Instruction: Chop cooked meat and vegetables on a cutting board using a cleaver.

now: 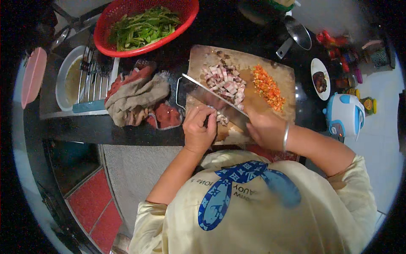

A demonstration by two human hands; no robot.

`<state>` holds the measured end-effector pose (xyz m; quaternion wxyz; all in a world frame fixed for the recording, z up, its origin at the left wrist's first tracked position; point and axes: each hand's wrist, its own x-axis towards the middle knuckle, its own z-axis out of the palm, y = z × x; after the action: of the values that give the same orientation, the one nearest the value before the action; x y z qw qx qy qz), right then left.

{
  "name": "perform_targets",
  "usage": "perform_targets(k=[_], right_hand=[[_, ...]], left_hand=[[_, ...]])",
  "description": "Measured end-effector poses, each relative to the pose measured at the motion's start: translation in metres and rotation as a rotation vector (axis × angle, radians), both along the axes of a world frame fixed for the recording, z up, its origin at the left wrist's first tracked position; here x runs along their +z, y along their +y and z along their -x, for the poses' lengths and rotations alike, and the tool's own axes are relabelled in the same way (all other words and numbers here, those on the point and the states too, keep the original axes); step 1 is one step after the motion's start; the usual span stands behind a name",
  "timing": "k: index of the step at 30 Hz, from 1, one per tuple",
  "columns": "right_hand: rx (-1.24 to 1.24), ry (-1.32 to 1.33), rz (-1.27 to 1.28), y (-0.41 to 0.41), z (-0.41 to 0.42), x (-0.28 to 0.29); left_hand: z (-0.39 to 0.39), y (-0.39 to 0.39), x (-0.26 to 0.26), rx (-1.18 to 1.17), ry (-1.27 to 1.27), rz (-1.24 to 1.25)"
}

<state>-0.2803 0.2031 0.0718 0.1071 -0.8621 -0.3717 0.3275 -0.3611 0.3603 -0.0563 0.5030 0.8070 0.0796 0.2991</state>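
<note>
My right hand [263,127] grips a broad cleaver [217,98] at its handle end, and the blade slants across a wooden cutting board [198,57]. On the near side of the blade, the bent fingers of my left hand [200,125] press on small pale food pieces [222,119], partly hidden by the fingers and blade. Beyond the blade lies a pile of diced pink-and-white meat, seemingly fatty pork [225,83]. To its right is a heap of finely chopped orange-red pepper [269,89]. The board looks wet and stained.
A red plastic basket [101,41] of cut green vegetables stands back left. Crumpled cloths [138,96] lie left of the board, near a metal rack [92,82] over a basin [63,85]. Rightward are a small pan [298,33], a plate [315,65] with dark food and a white-blue rice cooker [344,114].
</note>
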Motion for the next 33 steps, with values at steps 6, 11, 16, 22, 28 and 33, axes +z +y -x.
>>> perform_targets(k=[6,11,16,22,28,33], right_hand=[[-0.131,-0.018,-0.016,0.047,0.000,-0.024],[-0.107,-0.160,-0.327,0.050,-0.023,-0.044],[-0.084,-0.186,-0.367,0.000,-0.014,0.017],[-0.042,-0.108,0.007,-0.023,0.011,0.037],[-0.065,-0.042,0.090,-0.019,0.019,0.036],[-0.031,-0.029,0.123,-0.014,0.018,0.030]], left_hand=[[0.002,-0.002,0.001,-0.030,0.017,-0.053],[0.004,-0.001,-0.001,-0.062,0.069,-0.051],[0.011,0.002,0.018,-0.055,-0.005,-0.014],[0.015,0.014,0.014,-0.001,0.037,0.018],[0.007,0.001,0.007,-0.044,0.012,-0.021],[0.006,0.000,0.006,-0.060,-0.002,-0.099]])
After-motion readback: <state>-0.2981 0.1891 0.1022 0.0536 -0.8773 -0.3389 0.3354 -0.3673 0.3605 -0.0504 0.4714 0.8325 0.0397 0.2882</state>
